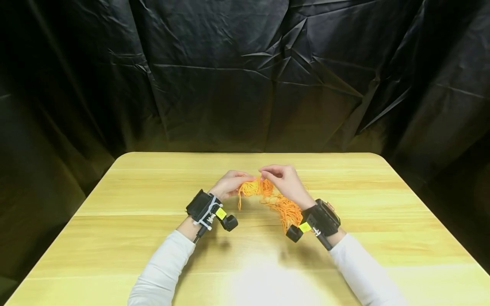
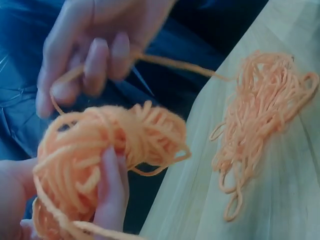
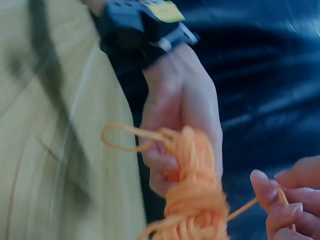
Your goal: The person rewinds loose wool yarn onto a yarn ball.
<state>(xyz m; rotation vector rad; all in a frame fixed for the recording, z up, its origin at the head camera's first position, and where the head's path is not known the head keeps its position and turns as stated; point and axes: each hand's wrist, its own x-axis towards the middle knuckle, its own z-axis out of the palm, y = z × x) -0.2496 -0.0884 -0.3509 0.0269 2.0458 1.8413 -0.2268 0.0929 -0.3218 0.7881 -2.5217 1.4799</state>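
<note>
My left hand grips a wound bundle of orange yarn, its fingers pressed into the strands. A loose loop sticks out of one end of the bundle in the right wrist view. Just beside it, my right hand pinches a single strand that runs from the bundle through its fingers. In the left wrist view that strand stretches on to a loose heap of orange yarn lying on the table. Part of this heap is hidden under my right wrist in the head view.
The wooden table has rounded far corners, with a wrinkled black curtain behind it. Each wrist wears a black strap with a small camera, the left camera and the right camera hanging inward over the table.
</note>
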